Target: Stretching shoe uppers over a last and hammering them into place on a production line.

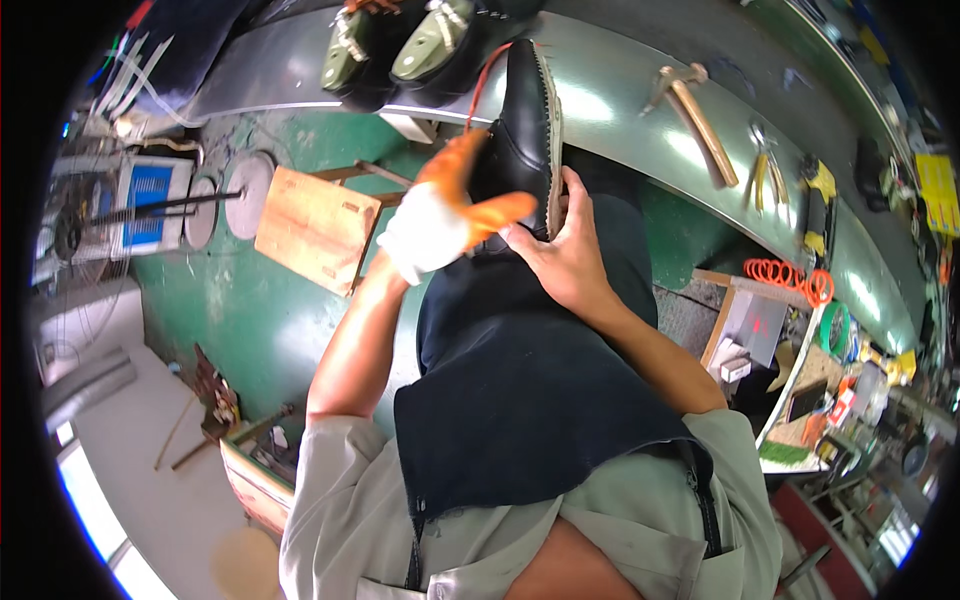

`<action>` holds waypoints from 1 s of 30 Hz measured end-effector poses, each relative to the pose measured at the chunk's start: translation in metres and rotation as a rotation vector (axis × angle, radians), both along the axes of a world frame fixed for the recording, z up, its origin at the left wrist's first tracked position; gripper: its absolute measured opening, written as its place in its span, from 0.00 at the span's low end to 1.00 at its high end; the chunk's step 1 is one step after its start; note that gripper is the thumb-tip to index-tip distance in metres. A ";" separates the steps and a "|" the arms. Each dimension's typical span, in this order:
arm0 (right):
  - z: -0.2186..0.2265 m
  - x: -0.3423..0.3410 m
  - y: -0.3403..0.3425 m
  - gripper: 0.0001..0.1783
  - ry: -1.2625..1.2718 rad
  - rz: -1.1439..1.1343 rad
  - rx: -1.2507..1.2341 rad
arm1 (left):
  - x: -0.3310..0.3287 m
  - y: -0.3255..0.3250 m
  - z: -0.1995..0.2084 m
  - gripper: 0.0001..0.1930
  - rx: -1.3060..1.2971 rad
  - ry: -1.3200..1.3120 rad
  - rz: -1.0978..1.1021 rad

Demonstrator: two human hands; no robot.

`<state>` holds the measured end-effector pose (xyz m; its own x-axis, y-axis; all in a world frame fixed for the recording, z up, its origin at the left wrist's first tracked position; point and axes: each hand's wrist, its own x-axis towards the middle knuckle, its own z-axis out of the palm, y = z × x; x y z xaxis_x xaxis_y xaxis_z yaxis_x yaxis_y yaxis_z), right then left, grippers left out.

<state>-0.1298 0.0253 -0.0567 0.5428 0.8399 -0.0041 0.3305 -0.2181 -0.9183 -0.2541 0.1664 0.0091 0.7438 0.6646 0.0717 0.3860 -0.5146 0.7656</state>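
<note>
A black leather shoe (512, 130) stands tilted up in front of me, toe pointing away, with a pale stitched edge along its right side. My bare right hand (575, 255) grips its near end, the thumb on the left and the fingers along the right edge. Beside the shoe's left side is my left hand (435, 220) in a white and orange glove, blurred by motion. Its thumb reaches over the shoe, apart from the other fingers. A thin red cord (484, 83) curves from the shoe's far end toward the gloved fingers; whether they touch it is unclear.
On the metal bench (590, 60) ahead lie a hammer (700, 125), pliers (765, 170) and a yellow-black tool (817, 205). Green and black shoes (430, 45) stand at its far left. A wooden stool (315, 228) is left of me; a coiled orange hose (785, 275) is right.
</note>
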 end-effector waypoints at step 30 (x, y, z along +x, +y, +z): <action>0.093 0.147 -0.028 0.16 -0.050 -0.090 -0.193 | 0.036 0.033 -0.068 0.52 -0.130 0.366 -0.766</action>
<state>0.0173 -0.0029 0.0360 0.6192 0.7741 -0.1318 0.3454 -0.4193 -0.8396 -0.2184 0.1991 -0.0587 0.9522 -0.0445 -0.3023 0.2018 -0.6514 0.7314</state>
